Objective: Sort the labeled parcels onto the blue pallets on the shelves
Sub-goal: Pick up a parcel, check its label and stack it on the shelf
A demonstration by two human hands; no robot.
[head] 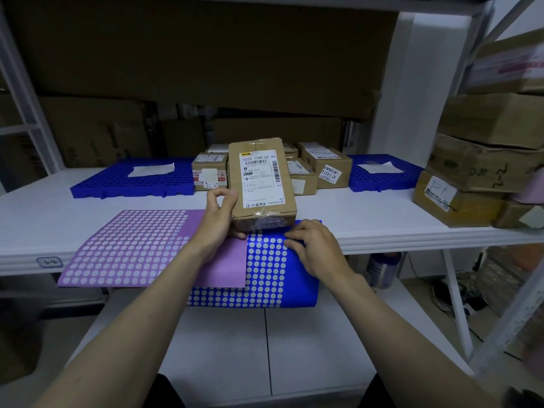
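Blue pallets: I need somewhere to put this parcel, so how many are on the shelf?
2. One blue pallet lies at the left rear of the shelf, the other at the right rear; each carries a white paper.

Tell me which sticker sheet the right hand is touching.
The blue sticker sheet, not the purple sheet to its left. The right hand rests on the blue one's upper right part.
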